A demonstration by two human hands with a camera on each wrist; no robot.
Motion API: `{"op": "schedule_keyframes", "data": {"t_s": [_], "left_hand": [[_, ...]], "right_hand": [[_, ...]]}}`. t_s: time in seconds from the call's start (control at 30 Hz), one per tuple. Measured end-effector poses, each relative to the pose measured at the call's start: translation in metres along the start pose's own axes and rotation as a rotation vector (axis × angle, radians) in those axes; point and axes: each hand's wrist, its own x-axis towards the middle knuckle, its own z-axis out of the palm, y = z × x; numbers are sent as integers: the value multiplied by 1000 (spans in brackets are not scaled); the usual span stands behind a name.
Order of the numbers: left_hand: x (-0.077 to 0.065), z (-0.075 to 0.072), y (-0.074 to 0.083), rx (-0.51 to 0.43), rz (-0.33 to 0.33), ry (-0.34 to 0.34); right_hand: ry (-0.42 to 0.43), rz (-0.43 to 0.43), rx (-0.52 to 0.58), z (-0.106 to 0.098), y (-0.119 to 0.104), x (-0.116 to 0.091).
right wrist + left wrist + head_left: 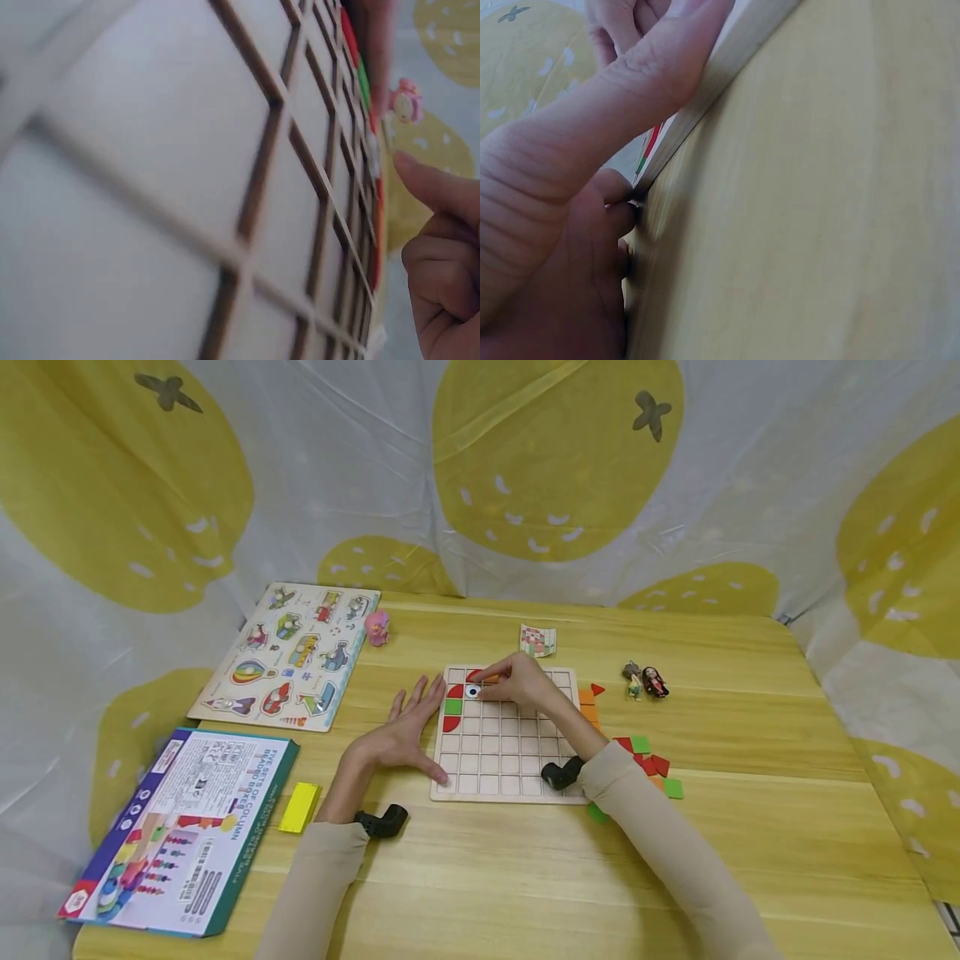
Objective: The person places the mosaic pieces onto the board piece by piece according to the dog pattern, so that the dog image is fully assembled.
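Note:
A wooden grid board (491, 766) lies on the table. My right hand (525, 683) reaches over it, pinching a white eye tile (472, 692) at its upper left; the right wrist view shows its thumb (431, 180) and curled fingers. Red quarter-round tiles (451, 724) and a green square tile (453, 707) fill cells in the left column. A little orange tile (491, 679) shows beneath my right fingers. Along the board's left edge, my left hand (401, 735) is spread, thumb on the lower left corner and fingertips near the upper left.
Loose red, green and orange tiles (672, 788) lie right of the board, partly behind my right sleeve. A pattern card (538, 641) sits beyond it, with small figurines (655, 682) to the right. Leftward are a picture puzzle (288, 652), a pink toy (377, 627), a yellow block (300, 807) and a box (187, 827).

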Motion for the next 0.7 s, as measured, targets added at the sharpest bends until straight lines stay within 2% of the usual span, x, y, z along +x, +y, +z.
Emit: {"op": "schedule_keyframes", "data": {"t_s": [0.17, 0.3, 0.4, 0.53, 0.7], "left_hand": [[0, 0, 1, -19, 5, 1], [-1, -1, 0, -21, 7, 9], [-4, -2, 0, -20, -1, 6], [-4, -2, 0, -30, 4, 1], [1, -1, 1, -24, 23, -5]], "right_hand": [[61, 35, 16, -37, 15, -36], [135, 104, -27, -69, 38, -72], [186, 147, -70, -85, 56, -91], [220, 201, -103, -94, 69, -101], [258, 239, -150, -95, 71, -104]]}}
